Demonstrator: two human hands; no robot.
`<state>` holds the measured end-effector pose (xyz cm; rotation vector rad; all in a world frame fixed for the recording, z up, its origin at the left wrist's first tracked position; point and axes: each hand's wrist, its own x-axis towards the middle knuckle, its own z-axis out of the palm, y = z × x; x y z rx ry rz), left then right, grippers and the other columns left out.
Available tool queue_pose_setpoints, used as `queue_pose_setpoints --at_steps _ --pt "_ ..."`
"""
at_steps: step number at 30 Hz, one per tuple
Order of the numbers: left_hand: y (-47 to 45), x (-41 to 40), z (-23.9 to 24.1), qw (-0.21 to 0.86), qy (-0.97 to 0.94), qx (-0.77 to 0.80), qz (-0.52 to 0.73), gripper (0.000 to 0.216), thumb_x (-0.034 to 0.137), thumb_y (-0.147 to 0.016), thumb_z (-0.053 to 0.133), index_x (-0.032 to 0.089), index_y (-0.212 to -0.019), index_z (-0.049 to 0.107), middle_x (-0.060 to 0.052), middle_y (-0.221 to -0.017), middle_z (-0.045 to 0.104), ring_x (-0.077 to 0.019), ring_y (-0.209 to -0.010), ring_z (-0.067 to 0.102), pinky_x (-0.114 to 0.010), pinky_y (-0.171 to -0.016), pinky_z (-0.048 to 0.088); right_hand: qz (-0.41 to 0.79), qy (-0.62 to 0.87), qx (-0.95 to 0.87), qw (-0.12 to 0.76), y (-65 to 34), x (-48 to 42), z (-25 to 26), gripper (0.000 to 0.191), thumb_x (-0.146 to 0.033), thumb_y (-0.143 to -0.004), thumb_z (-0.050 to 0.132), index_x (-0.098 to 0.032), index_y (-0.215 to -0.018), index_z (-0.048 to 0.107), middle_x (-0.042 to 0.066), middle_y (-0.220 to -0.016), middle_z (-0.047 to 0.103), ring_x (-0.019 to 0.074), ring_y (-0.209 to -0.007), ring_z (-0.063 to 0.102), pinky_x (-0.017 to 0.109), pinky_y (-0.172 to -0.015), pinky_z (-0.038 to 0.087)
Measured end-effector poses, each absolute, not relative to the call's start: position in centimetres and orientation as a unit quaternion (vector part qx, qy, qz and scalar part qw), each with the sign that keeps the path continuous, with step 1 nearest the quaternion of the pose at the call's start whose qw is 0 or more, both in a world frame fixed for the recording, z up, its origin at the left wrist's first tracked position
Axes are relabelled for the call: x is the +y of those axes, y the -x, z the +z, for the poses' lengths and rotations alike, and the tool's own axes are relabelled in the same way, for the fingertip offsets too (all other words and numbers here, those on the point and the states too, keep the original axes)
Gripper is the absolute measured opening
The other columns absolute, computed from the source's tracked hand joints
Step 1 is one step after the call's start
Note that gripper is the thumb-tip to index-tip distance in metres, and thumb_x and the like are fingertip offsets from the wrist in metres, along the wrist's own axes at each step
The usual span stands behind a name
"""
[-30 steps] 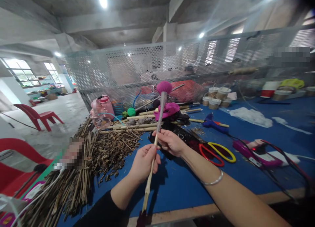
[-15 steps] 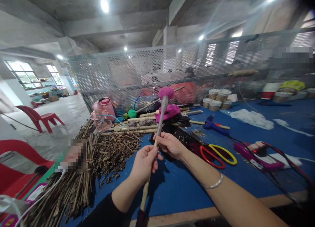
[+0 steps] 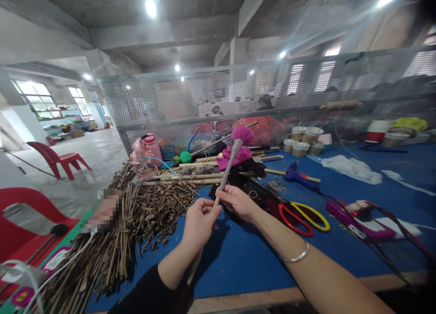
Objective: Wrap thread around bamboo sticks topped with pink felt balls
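I hold a long thin bamboo stick (image 3: 227,171) tilted away from me over the blue table (image 3: 245,259); its upper part is wrapped in grey and topped with a round pink tuft (image 3: 242,134). My left hand (image 3: 198,223) is closed around the stick's lower part. My right hand (image 3: 236,200), with a silver bangle on the wrist, pinches the stick just above the left one.
A big heap of dry twigs and stalks (image 3: 112,232) lies at the left. Red and yellow scissors (image 3: 303,213), a blue glue gun (image 3: 299,175), a purple tool with cables (image 3: 354,214), pink fabric (image 3: 235,157), paper cups (image 3: 304,139) and a pink bottle (image 3: 146,155) lie around. A perforated metal screen (image 3: 211,100) runs behind.
The stick has tilted further away and to the right, its pink tuft lower. Both hands kept their grip and shifted slightly.
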<state>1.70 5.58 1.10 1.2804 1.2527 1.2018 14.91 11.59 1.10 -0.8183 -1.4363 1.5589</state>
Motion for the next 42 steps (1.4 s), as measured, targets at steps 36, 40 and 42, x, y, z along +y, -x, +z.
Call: queue_pose_setpoints --at_steps 36,40,42 --pt "-2.0 5.6 0.8 0.489 -0.525 0.492 0.494 0.030 0.041 -0.067 0.064 0.015 -0.074 0.051 0.003 -0.054 0.055 -0.0041 -0.037 0.041 -0.016 -0.035 0.029 0.603 0.340 -0.565 0.449 -14.7 11.2 1.2 0.031 -0.041 -0.067 0.066 -0.015 -0.072 0.051 -0.010 -0.044 0.037 0.0026 -0.036 0.022 0.020 -0.035 0.012" --pt "-1.9 5.6 1.2 0.604 -0.486 0.406 0.483 0.037 0.048 -0.066 0.061 0.014 -0.079 0.051 -0.002 -0.062 0.063 -0.0051 -0.032 0.044 -0.017 -0.031 0.028 0.664 0.288 -0.551 0.415 -15.5 11.1 1.8 0.030 -0.042 -0.070 0.063 -0.017 -0.077 0.049 -0.011 -0.040 0.031 0.0029 -0.033 0.016 0.019 -0.033 0.007" --pt "-1.8 5.7 1.2 0.643 -0.467 0.375 0.476 0.039 0.048 -0.066 0.061 0.013 -0.081 0.053 -0.002 -0.062 0.064 -0.0050 -0.029 0.043 -0.017 -0.030 0.026 0.681 0.268 -0.548 0.405 -15.7 11.1 1.9 0.031 -0.044 -0.070 0.063 -0.017 -0.079 0.049 -0.010 -0.042 0.035 0.0030 -0.034 0.018 0.018 -0.033 0.008"
